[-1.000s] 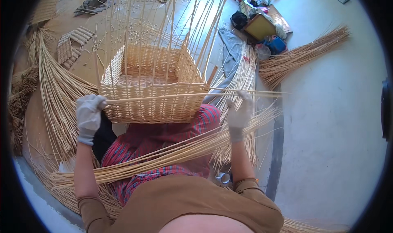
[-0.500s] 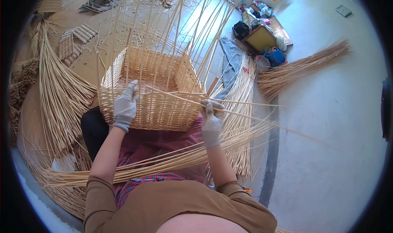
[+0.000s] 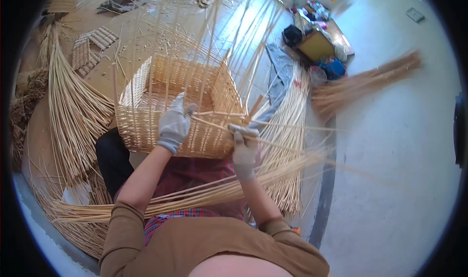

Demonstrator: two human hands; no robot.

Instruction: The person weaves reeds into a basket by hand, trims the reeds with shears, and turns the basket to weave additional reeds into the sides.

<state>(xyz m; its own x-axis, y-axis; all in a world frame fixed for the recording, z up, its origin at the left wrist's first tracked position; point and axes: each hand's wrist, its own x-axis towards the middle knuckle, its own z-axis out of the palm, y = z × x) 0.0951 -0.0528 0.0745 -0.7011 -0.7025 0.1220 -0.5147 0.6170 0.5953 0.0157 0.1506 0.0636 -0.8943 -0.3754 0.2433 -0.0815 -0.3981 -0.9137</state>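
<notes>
A rectangular woven wicker basket [image 3: 138,128] rests tilted on my lap, with tall upright rods [image 3: 210,40] rising from its walls. My left hand [image 3: 174,126], in a pale glove, is closed at the near rim, fingers over the edge beside the uprights; exactly what is between its fingertips is hidden. My right hand [image 3: 245,150], also gloved, is closed on a long thin wicker rod [image 3: 278,146] near the basket's right front corner. That rod runs from the rim near my left thumb out to the right. Another rod [image 3: 302,128] sticks out just above it.
A bundle of loose rods [image 3: 195,201] lies across my lap under my forearms. More rods are fanned at left [image 3: 73,116] and right [image 3: 287,174]. A brown bundle [image 3: 365,84], a wooden box [image 3: 316,47] and a blue container [image 3: 333,68] stand farther right.
My left hand has slid right along the near rim, closer to my right hand. My right hand has shifted slightly left and down, still gripping the rod. The view has blurred a little.
</notes>
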